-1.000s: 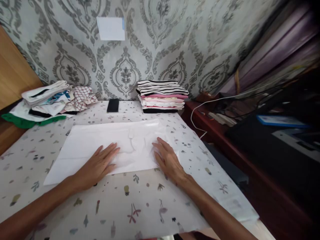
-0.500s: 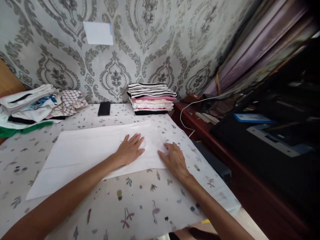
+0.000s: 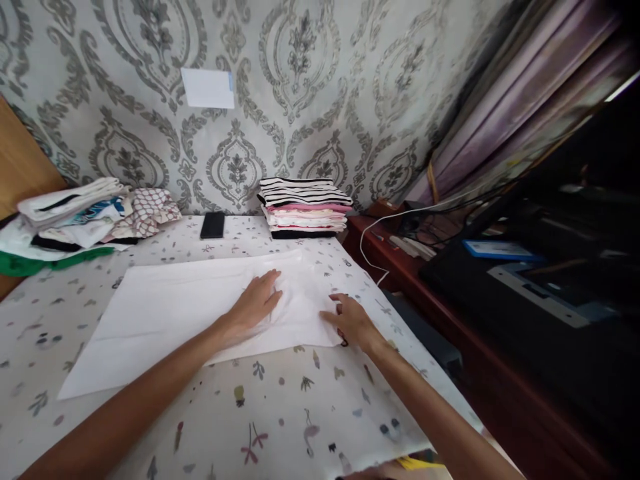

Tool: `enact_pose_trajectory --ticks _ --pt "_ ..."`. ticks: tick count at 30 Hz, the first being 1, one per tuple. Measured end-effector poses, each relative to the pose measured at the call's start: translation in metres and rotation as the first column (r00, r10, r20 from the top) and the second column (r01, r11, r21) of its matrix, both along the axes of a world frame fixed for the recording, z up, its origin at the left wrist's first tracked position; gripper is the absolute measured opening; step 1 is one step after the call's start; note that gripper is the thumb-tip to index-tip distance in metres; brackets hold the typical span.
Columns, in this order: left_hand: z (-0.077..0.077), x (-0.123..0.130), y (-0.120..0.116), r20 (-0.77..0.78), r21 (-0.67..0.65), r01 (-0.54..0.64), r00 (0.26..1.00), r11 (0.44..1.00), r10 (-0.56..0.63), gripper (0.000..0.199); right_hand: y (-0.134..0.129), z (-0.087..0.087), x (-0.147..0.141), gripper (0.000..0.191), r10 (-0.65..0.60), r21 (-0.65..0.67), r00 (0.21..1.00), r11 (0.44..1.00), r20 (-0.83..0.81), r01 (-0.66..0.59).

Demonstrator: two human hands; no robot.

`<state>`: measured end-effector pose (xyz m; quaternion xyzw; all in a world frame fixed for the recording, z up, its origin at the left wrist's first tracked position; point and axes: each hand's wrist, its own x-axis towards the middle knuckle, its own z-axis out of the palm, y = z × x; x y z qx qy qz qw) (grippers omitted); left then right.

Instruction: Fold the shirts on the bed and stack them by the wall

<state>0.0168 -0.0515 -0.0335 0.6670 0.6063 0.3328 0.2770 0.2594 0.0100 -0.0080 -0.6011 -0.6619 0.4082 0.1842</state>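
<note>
A white folded garment [image 3: 170,300] lies long and flat across the patterned table cover, with small wrinkles toward its right end; its exact kind does not show. My left hand [image 3: 255,301] rests on the cloth right of its middle, fingers stretched out and thumb apart. At the garment's right end is my right hand [image 3: 353,321], its thumb and forefinger apart and the other fingers bent. The thumb touches or nearly touches the cloth edge, and I see nothing held between the fingers.
A neat stack of folded clothes [image 3: 306,210] stands by the wall, a black phone [image 3: 213,225] to its left. A looser clothes pile [image 3: 83,217] lies at the far left. On the right, a dark red desk [image 3: 400,260] carries a white cable [image 3: 367,233].
My left hand has turned more onto its edge, its fingers closer together. My right hand has shifted slightly down and right, its fingers more bent. The whole view has shifted slightly.
</note>
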Motion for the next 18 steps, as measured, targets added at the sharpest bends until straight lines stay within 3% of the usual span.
enact_pose_trajectory --ticks 2,3,5,8,10,13,18 --pt "0.003 -0.003 0.004 0.345 0.000 -0.164 0.926 0.987 0.154 0.046 0.003 0.000 -0.003 0.037 -0.088 -0.191 0.941 0.981 -0.327 0.025" --pt "0.006 -0.005 0.007 0.507 -0.031 -0.251 0.830 0.967 0.232 0.041 0.003 0.000 -0.005 0.035 -0.134 -0.271 0.877 0.963 -0.462 0.004" --pt "0.013 -0.009 0.012 0.742 -0.163 -0.371 0.565 0.914 0.361 0.032 0.003 0.002 -0.011 0.036 -0.215 -0.368 0.743 0.929 -0.634 -0.045" --pt "0.024 -0.014 0.014 0.849 -0.409 -0.336 0.201 0.848 0.489 0.024 -0.001 0.006 -0.026 0.038 -0.319 -0.433 0.616 0.901 -0.720 -0.039" --pt "0.028 -0.016 0.012 0.841 -0.507 -0.255 0.063 0.823 0.538 0.028 -0.005 0.008 -0.039 0.043 -0.359 -0.453 0.573 0.891 -0.737 -0.025" --pt "0.029 -0.017 0.007 0.838 -0.537 -0.204 -0.017 0.819 0.545 0.040 -0.014 0.012 -0.060 0.046 -0.300 -0.439 0.563 0.890 -0.770 -0.126" --pt "0.025 -0.029 0.007 0.848 -0.527 -0.157 -0.024 0.835 0.530 0.057 -0.033 0.018 -0.098 0.054 -0.097 -0.349 0.546 0.857 -0.832 -0.380"
